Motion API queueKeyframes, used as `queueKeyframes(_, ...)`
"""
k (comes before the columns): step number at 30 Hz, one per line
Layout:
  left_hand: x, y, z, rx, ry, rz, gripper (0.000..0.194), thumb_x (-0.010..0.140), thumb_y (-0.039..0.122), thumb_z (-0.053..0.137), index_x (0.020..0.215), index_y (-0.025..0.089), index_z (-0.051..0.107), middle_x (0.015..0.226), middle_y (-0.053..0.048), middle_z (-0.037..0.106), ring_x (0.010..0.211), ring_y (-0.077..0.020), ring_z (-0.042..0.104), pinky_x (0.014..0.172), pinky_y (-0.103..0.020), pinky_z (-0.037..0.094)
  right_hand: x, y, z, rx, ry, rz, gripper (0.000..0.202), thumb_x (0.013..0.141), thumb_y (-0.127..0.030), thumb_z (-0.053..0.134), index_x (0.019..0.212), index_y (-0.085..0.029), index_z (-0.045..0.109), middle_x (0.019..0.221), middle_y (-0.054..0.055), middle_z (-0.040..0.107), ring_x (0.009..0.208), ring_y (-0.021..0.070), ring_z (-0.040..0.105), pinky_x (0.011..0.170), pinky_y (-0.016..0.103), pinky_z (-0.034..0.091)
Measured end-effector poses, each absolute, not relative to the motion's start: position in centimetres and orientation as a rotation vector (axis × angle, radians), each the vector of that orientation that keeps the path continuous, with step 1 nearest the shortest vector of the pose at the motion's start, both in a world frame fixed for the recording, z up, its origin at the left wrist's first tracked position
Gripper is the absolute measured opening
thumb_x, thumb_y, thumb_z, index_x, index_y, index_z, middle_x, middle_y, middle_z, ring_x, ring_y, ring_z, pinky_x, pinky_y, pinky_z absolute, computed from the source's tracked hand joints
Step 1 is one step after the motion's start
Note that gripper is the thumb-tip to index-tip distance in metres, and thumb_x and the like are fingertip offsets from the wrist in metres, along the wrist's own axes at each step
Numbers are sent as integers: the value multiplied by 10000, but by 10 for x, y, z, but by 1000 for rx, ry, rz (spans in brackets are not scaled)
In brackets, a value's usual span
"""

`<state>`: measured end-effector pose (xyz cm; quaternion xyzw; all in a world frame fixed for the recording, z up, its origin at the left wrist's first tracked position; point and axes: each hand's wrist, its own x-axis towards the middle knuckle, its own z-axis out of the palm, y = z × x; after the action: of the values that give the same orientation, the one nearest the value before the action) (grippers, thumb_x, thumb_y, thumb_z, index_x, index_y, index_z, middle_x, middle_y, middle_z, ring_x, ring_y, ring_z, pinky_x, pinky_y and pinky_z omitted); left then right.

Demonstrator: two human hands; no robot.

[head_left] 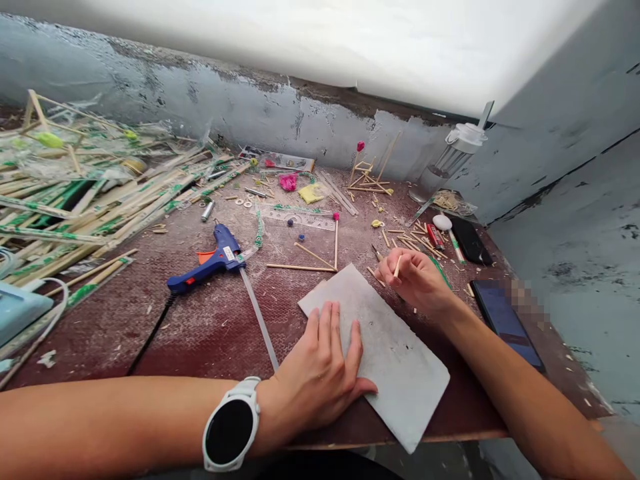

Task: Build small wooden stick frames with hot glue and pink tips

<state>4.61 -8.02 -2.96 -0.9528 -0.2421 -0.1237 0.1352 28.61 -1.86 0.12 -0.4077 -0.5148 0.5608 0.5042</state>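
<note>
My left hand [330,367] lies flat on a light grey board [400,367], fingers stretched out and thumb spread over its surface. Just past the board's right corner, my right hand [413,277] pinches a short wooden stick [398,267] between thumb and fingers, raised off the table. Beyond the board lies a frame of thin wooden sticks [336,243] with a pink blob at one end. A blue glue gun [207,263] rests on its side to the left, a clear glue stick [260,320] near its nozzle end. Loose short sticks [413,239] are scattered behind my right hand.
Bundles of wrapped wooden sticks [125,200] cover the left side. A small stick model [367,180] and a clear bottle [447,160] stand at the back. Two phones, one black [471,240] and one bluish [505,327], lie at right. A clear ruler [300,217] lies mid-table.
</note>
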Motion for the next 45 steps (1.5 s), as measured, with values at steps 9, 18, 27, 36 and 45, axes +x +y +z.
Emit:
queueKeyframes(9,46,-82,-29,-2765,-695,-333,844,1026,711,397,1385,-28,593,1334,-439,607,1268,-503,659,1022,-595,504,282,-27,-4,-1289,-1913,648,318,925,-519,767,845,-215,715,786,38,724,691,176,614,676,323,487)
queueKeyframes(18,46,-83,-29,-2743,-704,-352,853,1029,717,373,1372,-34,592,1312,-434,626,1257,-495,669,1025,-597,495,282,-25,-18,-1129,-2232,113,85,992,-291,719,936,-235,749,804,27,781,749,196,655,768,343,499)
queueKeyframes(27,45,-82,-27,-2748,-707,-339,835,1036,700,381,1386,-29,586,1319,-433,621,1255,-499,668,1030,-595,487,287,-21,-17,-1144,-2303,50,138,1020,-266,670,918,-228,755,770,27,759,717,187,624,751,330,475)
queueKeyframes(36,46,-83,-29,-2741,-708,-352,870,1025,717,393,1376,-56,586,1322,-442,614,1257,-495,667,1047,-594,478,263,-37,-13,-938,-2416,113,94,1026,-250,659,997,-221,744,839,44,783,780,197,648,770,346,504)
queueKeyframes(45,45,-83,-30,-2741,-690,-374,835,1039,697,375,1330,-53,600,1280,-443,636,1219,-479,694,1044,-584,480,255,-40,-18,-931,-2356,334,134,1068,-248,581,1034,-216,707,962,54,791,866,196,670,827,356,514)
